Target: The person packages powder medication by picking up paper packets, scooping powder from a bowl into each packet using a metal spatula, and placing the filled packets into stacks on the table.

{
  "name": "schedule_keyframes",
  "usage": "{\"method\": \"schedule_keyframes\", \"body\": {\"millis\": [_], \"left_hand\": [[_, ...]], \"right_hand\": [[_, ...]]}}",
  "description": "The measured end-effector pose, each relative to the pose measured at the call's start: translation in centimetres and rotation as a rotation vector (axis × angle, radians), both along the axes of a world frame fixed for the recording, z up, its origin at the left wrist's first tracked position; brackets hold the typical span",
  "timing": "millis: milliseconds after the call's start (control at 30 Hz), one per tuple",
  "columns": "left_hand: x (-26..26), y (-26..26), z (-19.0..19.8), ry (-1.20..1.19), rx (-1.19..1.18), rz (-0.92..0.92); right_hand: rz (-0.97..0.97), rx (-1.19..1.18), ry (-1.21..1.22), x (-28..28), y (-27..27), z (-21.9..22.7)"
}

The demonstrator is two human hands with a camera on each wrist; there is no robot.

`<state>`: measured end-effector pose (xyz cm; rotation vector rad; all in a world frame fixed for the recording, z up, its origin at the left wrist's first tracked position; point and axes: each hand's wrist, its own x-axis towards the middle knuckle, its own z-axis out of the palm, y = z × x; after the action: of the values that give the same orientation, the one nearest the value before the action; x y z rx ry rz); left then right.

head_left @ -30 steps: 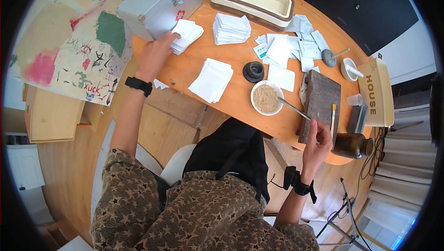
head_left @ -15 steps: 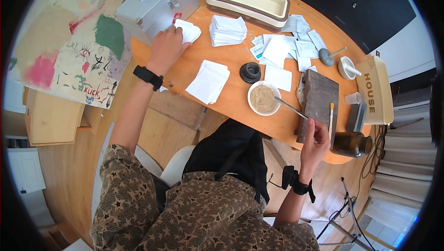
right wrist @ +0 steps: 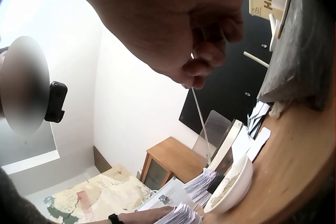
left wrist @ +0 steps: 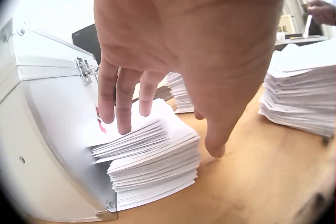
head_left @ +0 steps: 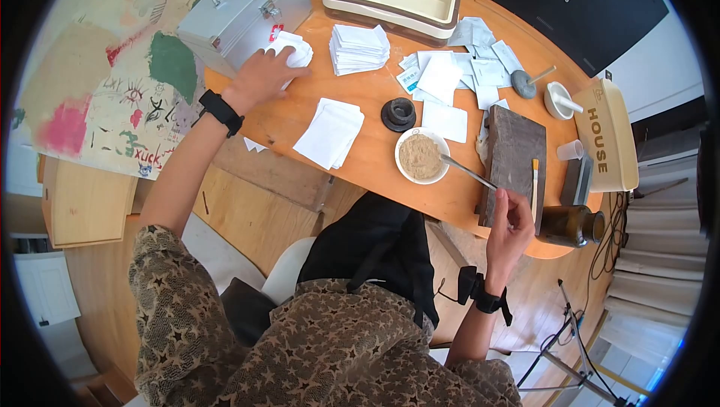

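My left hand (head_left: 262, 77) reaches over a stack of white paper slips (left wrist: 157, 174) beside the metal case. In the left wrist view its fingers point down at the top sheets, and the thumb stands apart to the right. The upper slips sit askew on the lower ones. My right hand (head_left: 511, 231) pinches the thin handle of a metal spoon (head_left: 469, 171) between thumb and fingers. The spoon's other end dips into brown powder (head_left: 418, 156) in a white bowl (head_left: 421, 180) near the table edge, its tip hidden there.
A silver case (head_left: 247, 17) stands left, with two more paper stacks (head_left: 358, 51) nearby. Around the bowl are a black round holder (head_left: 398, 113), scattered packets (head_left: 442, 77) and a dark slab (head_left: 517, 144) bearing a brush (head_left: 535, 182). A brown jar (head_left: 566, 225) lies at right.
My left hand has shifted from the near-left side of the stack to over its top, thumb swinging round to the right. My right hand keeps the spoon at the bowl.
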<state>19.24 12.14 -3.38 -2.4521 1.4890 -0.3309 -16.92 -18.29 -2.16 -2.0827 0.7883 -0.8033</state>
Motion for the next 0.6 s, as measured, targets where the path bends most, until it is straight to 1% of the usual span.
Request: {"method": "schedule_keyframes", "body": {"millis": [33,100,133,200,233,300,400,433,500,600], "left_hand": [[0.2,0.0,-0.2,-0.001,0.000,-0.001],[0.8,0.1,-1.0,-0.049,0.172,-0.029],[1.3,0.2,-1.3,-0.049,0.171,-0.029],[1.8,0.5,-1.5,-0.148,0.211,-0.042],[1.8,0.6,-1.4,-0.148,0.210,-0.042],[1.8,0.7,-1.0,-0.107,0.166,0.072],[1.4,0.8,-0.6,-0.066,0.185,0.073],[1.6,1.0,-0.8,-0.065,0.185,0.071],[1.9,1.3,-1.0,-0.162,0.111,-0.019],[2.0,1.1,-0.6,-0.198,0.103,-0.041]], "right_hand": [[0.006,0.008,-0.013,0.0,0.0,0.0],[0.007,0.007,-0.008,0.0,0.0,-0.1],[0.008,0.004,-0.002,0.0,-0.1,-0.2],[0.008,0.008,-0.003,0.0,0.0,0.1],[0.008,0.014,-0.005,0.0,0.0,0.2],[0.001,0.001,-0.010,-0.1,-0.2,0.1],[-0.007,-0.024,-0.010,-0.4,-0.5,-0.1],[-0.006,-0.037,-0.006,-0.4,-0.5,-0.1],[-0.007,-0.031,-0.007,-0.4,-0.4,-0.1],[-0.005,-0.024,-0.008,-0.2,-0.2,-0.1]]}}
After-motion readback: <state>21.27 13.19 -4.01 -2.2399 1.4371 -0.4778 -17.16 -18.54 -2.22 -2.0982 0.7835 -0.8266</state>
